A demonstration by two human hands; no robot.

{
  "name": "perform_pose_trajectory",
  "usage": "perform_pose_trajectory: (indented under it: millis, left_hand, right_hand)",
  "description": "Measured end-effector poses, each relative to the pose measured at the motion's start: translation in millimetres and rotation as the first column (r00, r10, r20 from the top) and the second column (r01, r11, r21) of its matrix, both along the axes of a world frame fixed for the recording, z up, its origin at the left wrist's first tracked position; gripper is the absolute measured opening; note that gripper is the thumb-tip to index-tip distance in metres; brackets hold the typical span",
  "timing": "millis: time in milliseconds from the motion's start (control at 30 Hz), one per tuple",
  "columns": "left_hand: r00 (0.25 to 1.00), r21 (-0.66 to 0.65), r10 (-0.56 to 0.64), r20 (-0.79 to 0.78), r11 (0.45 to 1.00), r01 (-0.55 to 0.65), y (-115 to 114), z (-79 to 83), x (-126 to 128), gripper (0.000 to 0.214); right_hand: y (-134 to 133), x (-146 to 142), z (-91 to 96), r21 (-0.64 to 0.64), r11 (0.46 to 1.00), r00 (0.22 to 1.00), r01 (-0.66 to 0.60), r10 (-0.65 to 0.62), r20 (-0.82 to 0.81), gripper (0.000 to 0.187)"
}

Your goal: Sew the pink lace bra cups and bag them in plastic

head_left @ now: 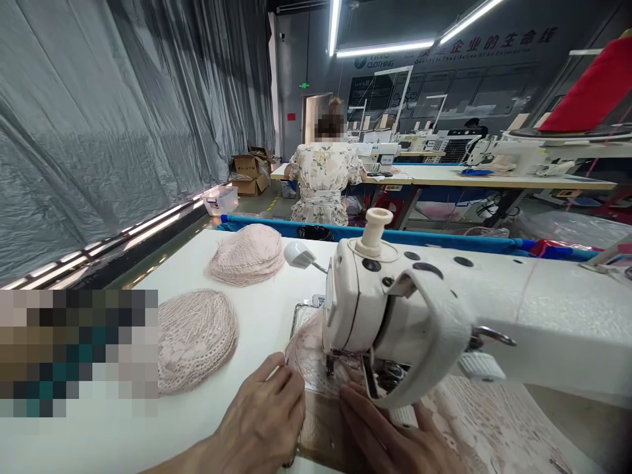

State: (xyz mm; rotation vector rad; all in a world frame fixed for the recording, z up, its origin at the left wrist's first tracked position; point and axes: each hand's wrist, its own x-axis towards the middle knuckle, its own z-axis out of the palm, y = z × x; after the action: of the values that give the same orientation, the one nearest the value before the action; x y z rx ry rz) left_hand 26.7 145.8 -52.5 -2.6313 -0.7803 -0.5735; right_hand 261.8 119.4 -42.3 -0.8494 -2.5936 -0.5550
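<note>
A white sewing machine [444, 309] stands on the white table [257, 316], its head over a piece of pink lace fabric [309, 359] under the presser foot [340, 365]. My left hand [261, 421] lies on the table left of the needle, fingers curled and pressing the lace's edge. My right hand [390, 431] rests flat on the lace just in front of the foot, fingers stretched toward the needle.
Two stacks of pink lace pieces lie on the table, one near [195, 339], one farther back [247, 253]. A blurred patch covers the left edge. A person in a floral dress [323, 181] stands at another table behind. Grey plastic sheeting [123, 112] hangs along the left.
</note>
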Motion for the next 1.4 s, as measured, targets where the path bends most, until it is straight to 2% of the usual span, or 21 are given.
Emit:
perform_pose_trajectory:
  millis: [133,233,400,533,633,733,833,900,967,1000,1067,1133,1200,1233,1300,1333,1400]
  left_hand:
    - [0.999,0.003,0.048,0.013,0.999,-0.048,5.2,-1.7,-0.6,0.014]
    - [0.997,0.002,0.054,0.060,0.999,-0.055,9.4,5.3,0.9,0.020]
    - [0.999,-0.018,-0.035,0.035,0.999,0.036,22.0,21.8,10.3,0.019]
    - [0.998,0.064,-0.068,0.001,0.996,0.068,30.0,23.4,14.4,0.022]
    - [0.997,0.098,-0.074,0.017,0.993,0.072,14.3,20.8,7.7,0.027]
    - [0.989,0.170,-0.086,0.120,0.983,0.065,-20.1,16.3,-5.5,0.030]
    - [0.992,0.170,-0.055,0.116,0.985,0.035,-53.7,13.2,-21.7,0.031]
    - [0.999,0.122,-0.031,0.042,0.992,0.026,-68.3,13.3,-33.6,0.029]
    - [1.000,0.109,-0.014,-0.007,0.994,0.014,-77.0,14.7,-45.1,0.028]
    - [1.000,0.106,-0.003,-0.019,0.994,0.005,-79.9,15.7,-49.8,0.027]
    - [0.999,0.097,0.023,-0.024,0.995,-0.020,-83.7,17.9,-55.7,0.025]
    - [0.999,0.088,0.026,-0.020,0.996,-0.024,-85.4,21.0,-56.3,0.023]
    - [1.000,0.074,0.016,-0.019,0.997,-0.014,-85.0,26.2,-52.8,0.024]
    - [1.000,0.056,0.006,-0.011,0.998,-0.006,-84.1,29.6,-50.4,0.024]
    - [1.000,-0.029,0.021,-0.005,0.999,-0.021,-81.6,37.3,-45.8,0.023]
    - [0.999,-0.078,0.034,-0.002,0.996,-0.034,-80.3,40.7,-44.0,0.022]
    - [1.000,-0.141,0.029,-0.007,0.990,-0.030,-78.3,44.9,-42.0,0.020]
  right_hand:
    - [2.3,0.9,-3.3,0.033,0.999,1.000,0.017,-0.018,0.016,0.055]
    - [5.9,2.4,-7.0,0.069,0.997,0.999,0.021,-0.022,0.023,0.053]
    - [10.2,-1.6,-9.2,0.092,0.994,0.990,0.054,-0.042,-0.132,0.050]
    - [8.7,-8.6,-5.4,0.044,0.988,0.962,0.151,-0.137,-0.236,0.038]
    - [3.0,-13.8,-3.4,0.028,0.980,0.956,0.197,-0.186,-0.225,0.043]
    - [-7.4,-23.6,-4.6,0.032,0.991,0.976,0.132,-0.124,-0.179,0.049]
    - [-17.3,-30.8,-7.4,-0.055,0.992,0.952,0.116,-0.127,-0.277,0.030]
    - [-19.4,-25.1,-8.2,-0.118,0.985,0.955,0.129,-0.155,-0.253,0.024]
    - [-17.4,-9.2,-7.5,-0.064,0.983,0.978,0.172,-0.179,-0.110,0.027]
    - [-15.5,0.9,-6.5,0.024,0.978,0.977,0.207,-0.205,-0.056,0.031]
    - [-11.9,19.3,-3.5,0.175,0.942,0.957,0.287,-0.292,-0.001,0.047]
    - [-10.7,27.3,0.9,0.232,0.912,0.936,0.340,-0.352,0.011,0.059]
    - [-13.3,20.3,5.7,0.206,0.929,0.948,0.308,-0.318,0.020,0.062]
    - [-16.0,11.7,7.5,0.178,0.951,0.965,0.253,-0.260,0.018,0.064]
    - [-23.0,-11.1,8.2,0.092,0.992,0.996,0.085,-0.086,0.006,0.069]
    - [-26.6,-22.9,6.7,0.083,0.996,1.000,-0.009,0.011,-0.027,0.069]
    - [-32.7,-41.5,0.8,0.044,0.999,0.990,-0.030,0.036,-0.138,0.055]
